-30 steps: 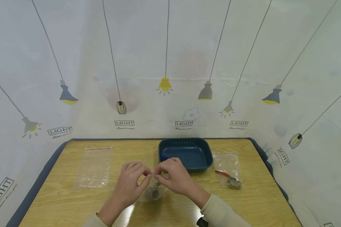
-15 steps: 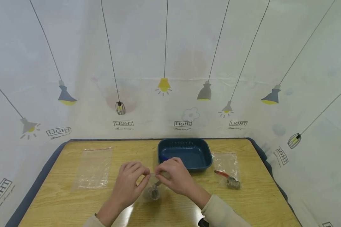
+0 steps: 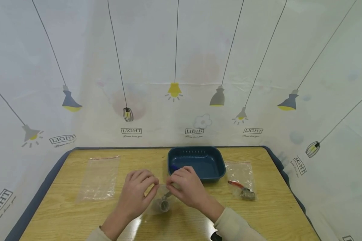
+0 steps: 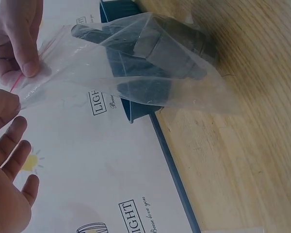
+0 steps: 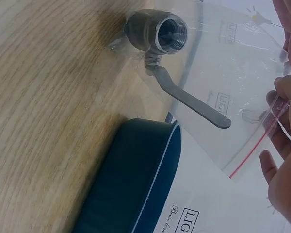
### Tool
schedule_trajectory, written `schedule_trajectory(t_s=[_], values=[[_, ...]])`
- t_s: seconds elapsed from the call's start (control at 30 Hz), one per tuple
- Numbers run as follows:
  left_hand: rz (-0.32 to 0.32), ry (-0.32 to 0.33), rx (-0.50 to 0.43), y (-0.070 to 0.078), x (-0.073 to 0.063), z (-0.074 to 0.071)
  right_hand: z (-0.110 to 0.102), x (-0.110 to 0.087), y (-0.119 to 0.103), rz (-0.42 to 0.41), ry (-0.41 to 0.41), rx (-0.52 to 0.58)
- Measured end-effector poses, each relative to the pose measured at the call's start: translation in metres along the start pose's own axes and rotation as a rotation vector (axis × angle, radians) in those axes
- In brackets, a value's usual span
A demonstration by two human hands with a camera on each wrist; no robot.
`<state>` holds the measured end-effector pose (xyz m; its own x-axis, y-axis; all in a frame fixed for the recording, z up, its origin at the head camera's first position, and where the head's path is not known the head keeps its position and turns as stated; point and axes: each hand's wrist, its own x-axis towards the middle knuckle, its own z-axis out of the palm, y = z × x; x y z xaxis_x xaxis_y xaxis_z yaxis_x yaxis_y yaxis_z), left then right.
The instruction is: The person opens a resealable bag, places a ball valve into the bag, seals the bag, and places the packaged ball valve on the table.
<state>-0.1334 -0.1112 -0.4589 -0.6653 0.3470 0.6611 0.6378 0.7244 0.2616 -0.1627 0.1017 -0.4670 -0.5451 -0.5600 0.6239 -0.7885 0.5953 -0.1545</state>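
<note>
A metal ball valve [image 5: 157, 34] with a flat lever handle sits inside a clear zip bag [image 4: 194, 92]. The bag hangs by its red-striped top edge between both hands, valve at the bottom, close over the table. My left hand [image 3: 135, 190] pinches that edge between thumb and index finger, its other fingers loosely bent in the left wrist view. A short way to the right, my right hand [image 3: 188, 187] pinches the same edge with thumb and fingertips. In the head view the hands partly cover the bag.
Behind the right hand stands a dark blue plastic basket [image 3: 199, 164] with something blue at its left end. A flat clear zip bag [image 3: 99, 179] lies on the left of the wooden table [image 3: 229, 221]. Another bag [image 3: 244, 170] at the right holds a red-handled metal valve [image 3: 247, 194].
The two hands' fingertips have moved slightly apart along the bag's top edge. Both keep their pinch, and the valve stays at the bag's bottom.
</note>
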Motion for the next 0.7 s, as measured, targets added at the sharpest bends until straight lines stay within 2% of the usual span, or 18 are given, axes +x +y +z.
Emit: schedule_trajectory(t_s=[0.3,0.53,0.7], values=[[-0.006,-0.004,-0.004,-0.0002,-0.0003,-0.0001,-0.0032,-0.0002,-0.0002,0.108,-0.071,0.099],[0.013,0.033,-0.014,-0.0004,0.0006,0.0006,-0.0064,-0.0005,0.0006,0.209,-0.146,0.169],[-0.009,0.001,-0.016,0.0000,-0.0001,0.0007,-0.0060,-0.0011,0.0019,0.228,-0.161,0.176]])
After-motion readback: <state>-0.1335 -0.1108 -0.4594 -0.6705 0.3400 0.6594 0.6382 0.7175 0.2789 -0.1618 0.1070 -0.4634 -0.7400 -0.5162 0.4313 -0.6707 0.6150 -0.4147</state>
